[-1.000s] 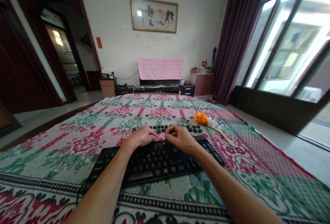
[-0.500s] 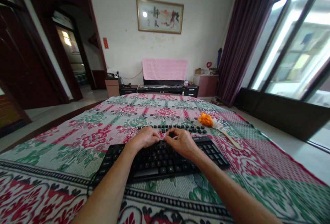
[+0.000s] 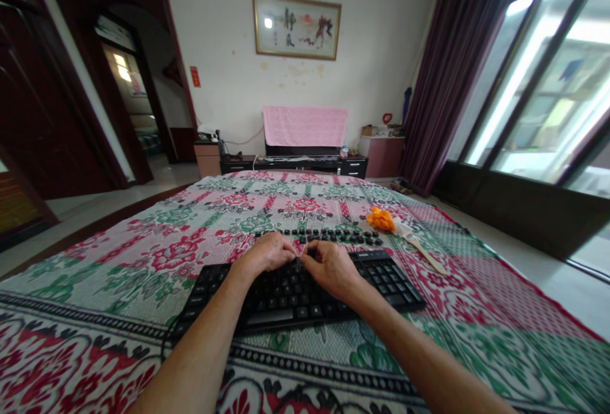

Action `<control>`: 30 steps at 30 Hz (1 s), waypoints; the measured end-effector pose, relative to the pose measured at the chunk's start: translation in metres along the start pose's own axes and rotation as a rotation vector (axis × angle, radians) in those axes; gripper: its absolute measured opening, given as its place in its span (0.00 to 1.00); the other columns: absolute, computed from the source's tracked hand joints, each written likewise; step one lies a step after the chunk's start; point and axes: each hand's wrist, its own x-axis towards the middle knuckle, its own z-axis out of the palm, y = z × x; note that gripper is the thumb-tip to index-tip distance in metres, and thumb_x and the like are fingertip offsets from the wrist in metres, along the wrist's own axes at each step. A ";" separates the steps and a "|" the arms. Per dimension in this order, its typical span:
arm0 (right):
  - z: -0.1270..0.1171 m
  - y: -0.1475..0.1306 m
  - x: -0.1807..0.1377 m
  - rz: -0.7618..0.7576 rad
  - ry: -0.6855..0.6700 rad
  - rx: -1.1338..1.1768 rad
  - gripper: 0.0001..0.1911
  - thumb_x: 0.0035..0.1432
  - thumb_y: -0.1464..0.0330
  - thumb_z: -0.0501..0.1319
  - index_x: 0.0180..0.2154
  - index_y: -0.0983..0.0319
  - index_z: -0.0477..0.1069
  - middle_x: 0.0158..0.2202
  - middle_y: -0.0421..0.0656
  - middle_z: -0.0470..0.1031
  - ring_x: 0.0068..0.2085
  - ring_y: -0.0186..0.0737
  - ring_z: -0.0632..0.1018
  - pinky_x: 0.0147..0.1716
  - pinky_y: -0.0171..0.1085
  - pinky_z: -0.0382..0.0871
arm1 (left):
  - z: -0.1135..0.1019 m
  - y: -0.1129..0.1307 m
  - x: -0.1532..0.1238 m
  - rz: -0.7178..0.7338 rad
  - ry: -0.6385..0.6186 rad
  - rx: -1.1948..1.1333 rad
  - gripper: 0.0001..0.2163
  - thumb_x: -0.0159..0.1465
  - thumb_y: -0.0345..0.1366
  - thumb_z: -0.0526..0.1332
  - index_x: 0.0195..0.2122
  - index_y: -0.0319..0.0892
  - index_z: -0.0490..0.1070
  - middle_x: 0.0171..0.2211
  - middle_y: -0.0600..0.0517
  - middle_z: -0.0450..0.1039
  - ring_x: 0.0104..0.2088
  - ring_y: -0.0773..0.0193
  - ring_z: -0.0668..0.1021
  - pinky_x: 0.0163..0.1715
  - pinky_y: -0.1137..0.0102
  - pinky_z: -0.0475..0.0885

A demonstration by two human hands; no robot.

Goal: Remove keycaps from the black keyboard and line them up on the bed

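Observation:
A black keyboard (image 3: 286,296) lies on a floral red, green and white cloth (image 3: 143,261). My left hand (image 3: 267,254) rests curled at the keyboard's far edge, left of centre. My right hand (image 3: 328,267) is curled beside it, fingertips pinched at the top row of keys. Whether either hand holds a keycap is hidden by the fingers. Several loose black keycaps (image 3: 328,235) lie in rows on the cloth just beyond the keyboard.
An orange cloth ball (image 3: 381,218) and a pale wooden stick (image 3: 419,250) lie to the right of the keycaps. Beyond the cloth stand a low dark cabinet (image 3: 295,163) with a pink towel (image 3: 305,125), a doorway at left and large windows at right.
The camera view shifted slightly right and up. My right hand has drawn back a little onto the keyboard's top row; my left hand stays almost where it was.

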 end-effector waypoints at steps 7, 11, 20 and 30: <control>-0.002 -0.005 0.000 0.015 0.040 -0.035 0.07 0.50 0.68 0.55 0.27 0.64 0.71 0.23 0.44 0.72 0.24 0.34 0.69 0.24 0.32 0.57 | 0.001 -0.002 0.001 0.032 -0.024 -0.015 0.12 0.52 0.34 0.55 0.33 0.44 0.77 0.30 0.55 0.77 0.29 0.68 0.74 0.30 0.77 0.63; -0.001 0.006 0.006 0.131 0.040 0.015 0.07 0.49 0.67 0.56 0.25 0.63 0.70 0.19 0.41 0.70 0.21 0.33 0.68 0.21 0.31 0.56 | 0.000 0.000 0.000 0.026 -0.035 -0.030 0.13 0.53 0.34 0.55 0.34 0.44 0.77 0.31 0.55 0.77 0.31 0.67 0.74 0.32 0.77 0.64; 0.005 0.027 0.015 0.273 -0.082 0.308 0.08 0.49 0.68 0.54 0.24 0.64 0.67 0.18 0.41 0.72 0.18 0.31 0.70 0.17 0.28 0.59 | -0.001 0.001 -0.002 0.004 -0.072 -0.050 0.13 0.52 0.34 0.54 0.33 0.44 0.77 0.28 0.56 0.77 0.29 0.67 0.73 0.28 0.77 0.62; -0.006 -0.004 -0.006 -0.199 0.008 -0.049 0.05 0.52 0.70 0.53 0.28 0.63 0.67 0.26 0.42 0.70 0.28 0.34 0.70 0.29 0.32 0.61 | -0.006 0.010 -0.006 -0.072 -0.039 -0.031 0.13 0.50 0.33 0.56 0.33 0.44 0.77 0.25 0.56 0.76 0.26 0.68 0.72 0.24 0.77 0.61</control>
